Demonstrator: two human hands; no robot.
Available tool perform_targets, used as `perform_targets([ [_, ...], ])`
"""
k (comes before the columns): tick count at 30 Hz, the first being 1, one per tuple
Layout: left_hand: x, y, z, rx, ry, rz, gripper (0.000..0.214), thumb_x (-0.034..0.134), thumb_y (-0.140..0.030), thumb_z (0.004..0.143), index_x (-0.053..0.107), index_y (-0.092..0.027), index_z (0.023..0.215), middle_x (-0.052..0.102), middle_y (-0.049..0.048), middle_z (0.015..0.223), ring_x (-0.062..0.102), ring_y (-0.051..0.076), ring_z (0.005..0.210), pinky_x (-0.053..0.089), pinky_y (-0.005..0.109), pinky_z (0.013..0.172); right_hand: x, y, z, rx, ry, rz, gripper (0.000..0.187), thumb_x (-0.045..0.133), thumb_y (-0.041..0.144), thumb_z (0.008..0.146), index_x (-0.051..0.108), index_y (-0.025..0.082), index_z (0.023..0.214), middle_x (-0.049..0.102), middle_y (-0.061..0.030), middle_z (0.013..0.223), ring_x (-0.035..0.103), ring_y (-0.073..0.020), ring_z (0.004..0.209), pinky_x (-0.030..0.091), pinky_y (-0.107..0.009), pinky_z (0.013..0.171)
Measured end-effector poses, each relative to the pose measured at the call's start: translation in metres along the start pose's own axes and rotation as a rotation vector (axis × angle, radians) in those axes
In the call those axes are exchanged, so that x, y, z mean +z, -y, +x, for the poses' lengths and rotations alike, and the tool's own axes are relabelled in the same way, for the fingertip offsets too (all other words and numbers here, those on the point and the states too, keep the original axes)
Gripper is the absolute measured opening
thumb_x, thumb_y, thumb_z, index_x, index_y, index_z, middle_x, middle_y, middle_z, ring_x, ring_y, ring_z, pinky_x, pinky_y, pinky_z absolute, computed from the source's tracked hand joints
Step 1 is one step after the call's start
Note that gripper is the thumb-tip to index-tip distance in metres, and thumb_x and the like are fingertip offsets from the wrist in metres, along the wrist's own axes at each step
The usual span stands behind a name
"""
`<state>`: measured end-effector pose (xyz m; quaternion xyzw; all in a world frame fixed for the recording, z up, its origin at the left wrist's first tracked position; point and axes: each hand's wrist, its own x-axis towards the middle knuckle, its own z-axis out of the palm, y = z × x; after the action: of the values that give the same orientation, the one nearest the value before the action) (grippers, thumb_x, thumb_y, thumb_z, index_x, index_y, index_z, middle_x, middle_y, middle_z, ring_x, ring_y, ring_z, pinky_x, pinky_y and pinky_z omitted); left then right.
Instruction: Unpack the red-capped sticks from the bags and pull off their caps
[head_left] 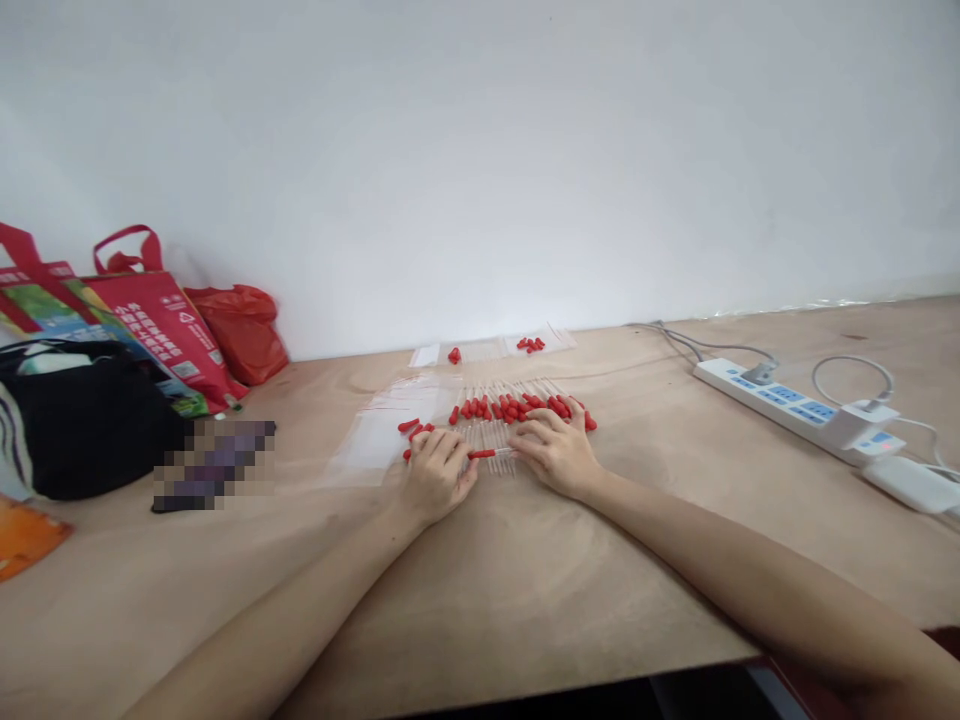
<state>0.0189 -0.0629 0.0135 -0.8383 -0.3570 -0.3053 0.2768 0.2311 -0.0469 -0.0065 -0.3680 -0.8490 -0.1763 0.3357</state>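
My left hand is closed, its thumb and fingertips pinching a red rubber bulb. From the bulb's right end a thin clear tube runs to the fingertips of my right hand, which are closed on it. Together bulb and tube look like a dropper, held level just above the table. Beneath and behind lie several loose clear tubes. Beyond them is a row of droppers with red bulbs, partly hidden by my right hand. More loose red bulbs lie beside my left hand.
Clear plastic bags lie flat at the left, with more bulbs near the wall. A white power strip with plugs and cables is on the right. Shopping bags, a black bag and a blurred dark object occupy the left.
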Motion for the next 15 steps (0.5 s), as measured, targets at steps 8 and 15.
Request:
perform_targets([
  [8,0.011,-0.005,0.002,0.000,0.061,-0.114,0.019,0.044,-0.026,0.085,0.061,-0.021,0.093,0.065,0.0022,0.099,0.055,0.019,0.097,0.031,0.038,0.088,0.001,0.003,-0.001,-0.023,-0.100,0.032,0.017,0.046,0.028,0.085,0.063,0.025,0.087,0.066,0.0024,0.077,0.051,-0.0136,0.084,0.014,-0.040,0.094],
  [15,0.010,-0.004,0.001,0.051,0.020,-0.168,0.018,0.045,-0.020,0.085,0.062,-0.021,0.092,0.067,0.0001,0.098,0.055,0.018,0.101,0.027,0.041,0.097,0.001,0.003,0.000,-0.116,-0.174,0.052,0.016,0.049,0.032,0.084,0.062,0.027,0.090,0.066,0.0052,0.070,0.053,-0.0130,0.082,0.014,-0.040,0.095],
])
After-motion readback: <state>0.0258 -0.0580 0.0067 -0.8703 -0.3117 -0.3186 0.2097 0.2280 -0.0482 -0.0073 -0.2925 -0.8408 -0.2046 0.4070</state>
